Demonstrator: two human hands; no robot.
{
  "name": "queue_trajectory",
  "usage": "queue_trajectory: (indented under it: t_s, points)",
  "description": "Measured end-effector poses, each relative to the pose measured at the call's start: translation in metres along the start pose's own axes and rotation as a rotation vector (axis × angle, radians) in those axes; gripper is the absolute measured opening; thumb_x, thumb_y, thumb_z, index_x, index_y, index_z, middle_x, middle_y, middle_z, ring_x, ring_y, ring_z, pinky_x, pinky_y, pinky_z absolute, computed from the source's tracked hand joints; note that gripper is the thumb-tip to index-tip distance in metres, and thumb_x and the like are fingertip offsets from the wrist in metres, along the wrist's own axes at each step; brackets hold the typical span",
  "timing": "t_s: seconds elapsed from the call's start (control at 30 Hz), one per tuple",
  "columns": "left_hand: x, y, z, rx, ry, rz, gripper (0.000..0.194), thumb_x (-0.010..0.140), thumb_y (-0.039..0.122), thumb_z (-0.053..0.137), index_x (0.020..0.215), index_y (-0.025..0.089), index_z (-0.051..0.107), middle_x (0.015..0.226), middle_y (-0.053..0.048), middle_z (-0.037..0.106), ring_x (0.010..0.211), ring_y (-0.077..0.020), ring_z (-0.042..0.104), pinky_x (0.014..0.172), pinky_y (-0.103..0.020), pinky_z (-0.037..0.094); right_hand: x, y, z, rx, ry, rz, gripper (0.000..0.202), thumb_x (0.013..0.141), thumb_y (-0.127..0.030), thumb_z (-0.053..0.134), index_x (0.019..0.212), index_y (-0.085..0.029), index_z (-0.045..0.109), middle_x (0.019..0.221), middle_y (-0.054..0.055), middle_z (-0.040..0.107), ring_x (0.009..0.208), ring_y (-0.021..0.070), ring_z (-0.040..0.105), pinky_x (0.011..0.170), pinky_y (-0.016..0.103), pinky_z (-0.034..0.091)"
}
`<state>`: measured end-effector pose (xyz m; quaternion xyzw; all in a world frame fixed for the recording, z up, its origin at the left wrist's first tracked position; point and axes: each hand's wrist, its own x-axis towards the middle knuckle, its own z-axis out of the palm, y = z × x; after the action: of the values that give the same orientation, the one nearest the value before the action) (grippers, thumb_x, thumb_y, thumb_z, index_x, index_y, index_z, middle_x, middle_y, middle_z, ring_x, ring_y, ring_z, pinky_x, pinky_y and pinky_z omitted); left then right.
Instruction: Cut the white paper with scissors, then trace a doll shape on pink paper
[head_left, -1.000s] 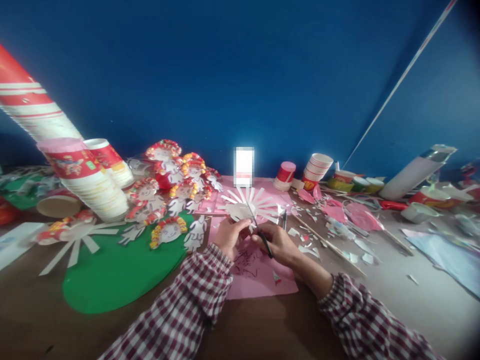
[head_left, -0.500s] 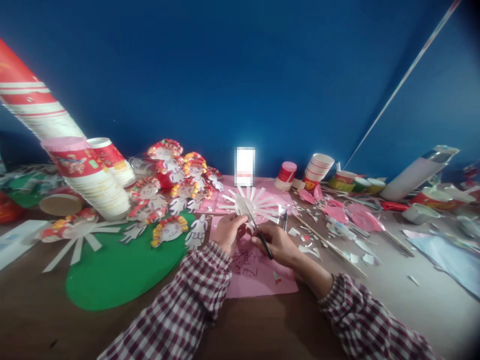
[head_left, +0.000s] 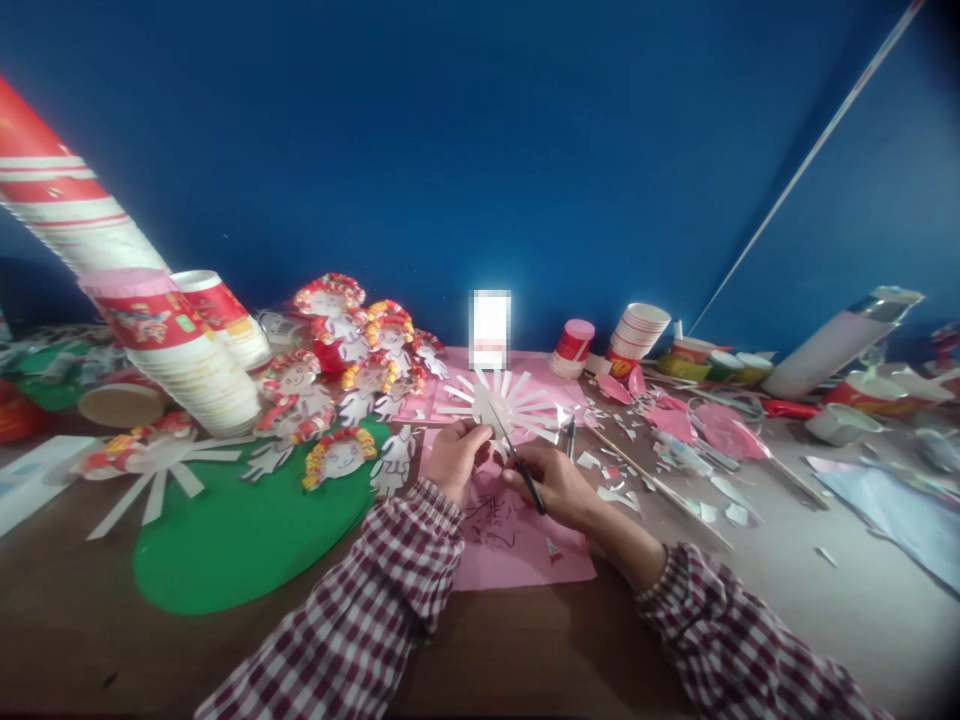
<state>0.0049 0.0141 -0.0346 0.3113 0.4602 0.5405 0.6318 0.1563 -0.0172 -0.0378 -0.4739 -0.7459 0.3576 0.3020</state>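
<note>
Two hands meet over a pink paper sheet with dark scribbles (head_left: 491,550) near the tabletop's (head_left: 510,650) front edge. The left hand (head_left: 454,462) pinches a white paper piece with radiating strips (head_left: 505,402); the right hand's (head_left: 553,486) fingers grip black-handled metal scissors (head_left: 531,486), blades across it. Its far and right sides are cut; the near side is hidden, so what is left there I cannot tell. Finished-looking white paper dolls with red-and-yellow curls (head_left: 364,380) sit toward the far edge, left.

The left hand (head_left: 452,465) is pinching, its thumb (head_left: 477,440) pointing forward and inward, and the right hand (head_left: 555,484) is curling its fingers just beside it. Behind the hands, the left forearm (head_left: 360,600) and right forearm (head_left: 727,630) are slanting inward, the right wrist (head_left: 636,550) showing bare.
</note>
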Motion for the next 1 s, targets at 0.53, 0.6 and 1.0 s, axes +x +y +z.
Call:
queue_trajectory:
  t_s: [0.53, 0.6, 1.0]
  points:
    - [0.0007, 0.0000, -0.0008, 0.015, -0.057, 0.054, 0.011, 0.059, 0.021, 0.066, 0.065, 0.014, 0.060, 0.052, 0.003, 0.055, 0.044, -0.0047, 0.046, 0.047, -0.019, 0.034, 0.0006, -0.0002, -0.0008, 0.024, -0.022, 0.013, 0.028, 0.082, -0.041, 0.057, 0.073, -0.015, 0.056, 0.057, -0.003, 0.047, 0.052, 0.0088, 0.041, 0.048, 0.020, 0.027]
    - [0.0008, 0.0005, -0.0009, 0.028, -0.057, 0.061, 0.011, 0.060, 0.022, 0.066, 0.064, 0.014, 0.060, 0.051, 0.004, 0.054, 0.043, -0.0044, 0.045, 0.046, -0.019, 0.032, 0.0006, -0.0008, -0.0011, 0.028, -0.022, 0.017, 0.028, 0.082, -0.041, 0.057, 0.073, -0.015, 0.057, 0.056, -0.003, 0.048, 0.051, 0.0089, 0.041, 0.048, 0.020, 0.027]
    - [0.0029, -0.0003, -0.0034, 0.063, -0.060, 0.094, 0.012, 0.060, 0.023, 0.067, 0.061, 0.014, 0.058, 0.051, 0.003, 0.053, 0.044, -0.0049, 0.044, 0.045, -0.019, 0.032, 0.0000, -0.0033, -0.0020, 0.025, -0.031, 0.028, 0.029, 0.082, -0.042, 0.058, 0.071, -0.016, 0.056, 0.051, -0.004, 0.048, 0.048, 0.0085, 0.041, 0.046, 0.020, 0.027]
